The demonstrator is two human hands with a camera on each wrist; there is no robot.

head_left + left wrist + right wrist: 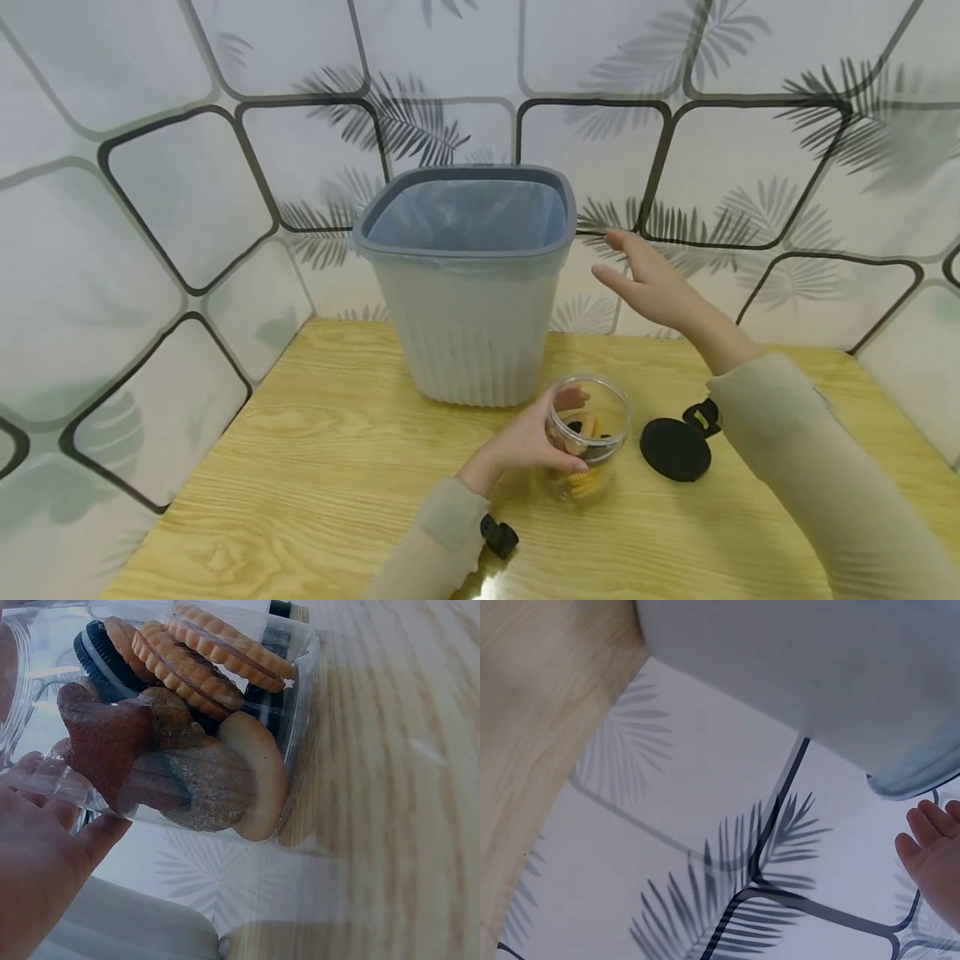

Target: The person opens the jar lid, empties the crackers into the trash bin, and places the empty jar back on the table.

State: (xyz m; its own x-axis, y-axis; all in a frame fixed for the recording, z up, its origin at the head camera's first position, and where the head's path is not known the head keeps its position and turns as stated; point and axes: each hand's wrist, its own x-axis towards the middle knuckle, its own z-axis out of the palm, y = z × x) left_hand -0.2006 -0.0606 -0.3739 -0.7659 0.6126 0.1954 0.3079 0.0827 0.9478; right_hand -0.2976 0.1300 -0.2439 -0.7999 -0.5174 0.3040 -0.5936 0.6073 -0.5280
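A clear jar (613,421) without a lid stands on the table, and my left hand (528,435) grips its side with thumb and fingers around it. Inside the jar, the left wrist view shows cookies: ridged sandwich cookies (187,671), a dark cream-filled one (105,664), a brown star-like one (105,739) and a pale rounded one (259,776). My right hand (651,282) is raised in the air just right of the trash bin (472,333), fingers extended and holding nothing. A black round lid (675,450) lies right of the jar.
The pale ribbed bin has a grey rim (465,252) and a bluish plastic liner (465,212). It stands at the back of the wooden table (300,467). Patterned wall covering (315,158) rises behind and beside the table.
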